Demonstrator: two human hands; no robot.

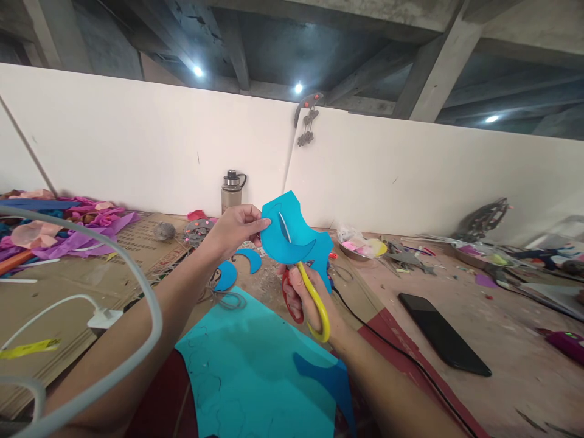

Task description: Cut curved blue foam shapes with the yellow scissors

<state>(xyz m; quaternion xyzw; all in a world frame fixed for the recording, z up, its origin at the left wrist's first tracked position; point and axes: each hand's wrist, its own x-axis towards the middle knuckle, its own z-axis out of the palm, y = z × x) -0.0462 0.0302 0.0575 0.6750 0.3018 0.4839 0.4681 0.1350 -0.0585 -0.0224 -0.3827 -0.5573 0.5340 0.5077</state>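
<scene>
My left hand (238,230) pinches the left edge of a blue sheet (296,213) between thumb and fingers, holding it up above the table. A curved crescent outline is partly cut along the sheet. In my right hand (303,298) are scissors (319,307) with one yellow and one red handle loop. One blade shows through the cut; the other is mostly hidden behind the sheet. Below lie cut blue crescent pieces (250,260), a large turquoise sheet (255,365) with drawn outlines, and a darker blue offcut (326,380).
A bottle (232,191) stands against the white partition (150,140). To the right lie a black phone (444,334), a dark cable (392,347) and a bowl of scraps (362,246). Colourful fabric (68,231) is heaped at left, where a white tube (152,304) arcs across the foreground.
</scene>
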